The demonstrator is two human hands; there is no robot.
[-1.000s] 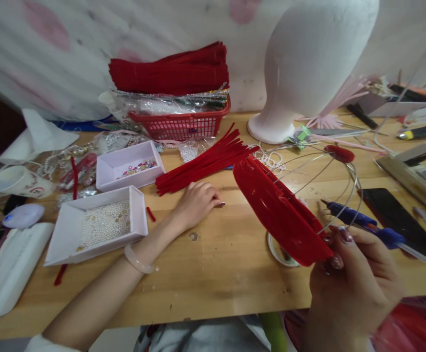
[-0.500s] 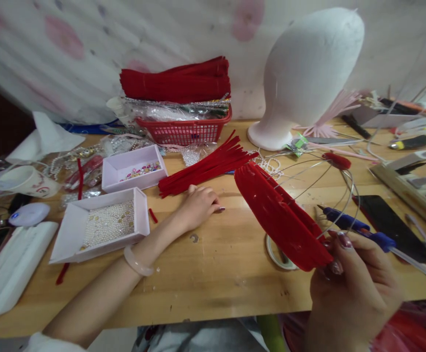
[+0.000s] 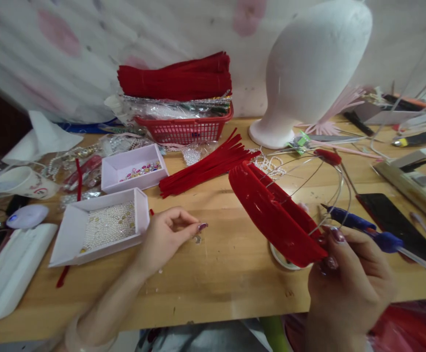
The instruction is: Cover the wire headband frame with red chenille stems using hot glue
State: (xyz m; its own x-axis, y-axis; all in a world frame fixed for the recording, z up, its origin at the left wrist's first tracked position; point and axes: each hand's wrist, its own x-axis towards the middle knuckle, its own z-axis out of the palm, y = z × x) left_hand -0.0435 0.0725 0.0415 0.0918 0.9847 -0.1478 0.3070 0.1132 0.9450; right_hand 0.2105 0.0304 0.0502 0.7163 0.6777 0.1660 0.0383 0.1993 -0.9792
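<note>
My right hand [image 3: 352, 278] pinches the lower end of a red velvet band with a wire frame [image 3: 275, 215], perhaps a headpiece. The band tilts in the air above the table, and thin wires arch from it to a small red pad [image 3: 328, 157]. My left hand [image 3: 169, 239] hovers over the table beside the bead box, thumb and fingers pinched together. Whatever they hold, if anything, is too small to make out. White beads with a few yellowish ones fill the nearer white box [image 3: 141, 210]. Behind it, a second white box [image 3: 112, 171] holds colourful gems.
A bundle of red velvet stems [image 3: 202, 168] lies mid-table. Behind it stands a red basket [image 3: 187, 131], with a white foam head [image 3: 308, 68] to the right. A blue glue gun [image 3: 352, 220], a black phone-like slab [image 3: 396, 225] and a tape roll [image 3: 284, 259] lie near my right hand.
My left hand has drawn back toward me and left, off the spot by the red stems, its fingers now pinched. The red band has shifted slightly left in my right hand's hold.
</note>
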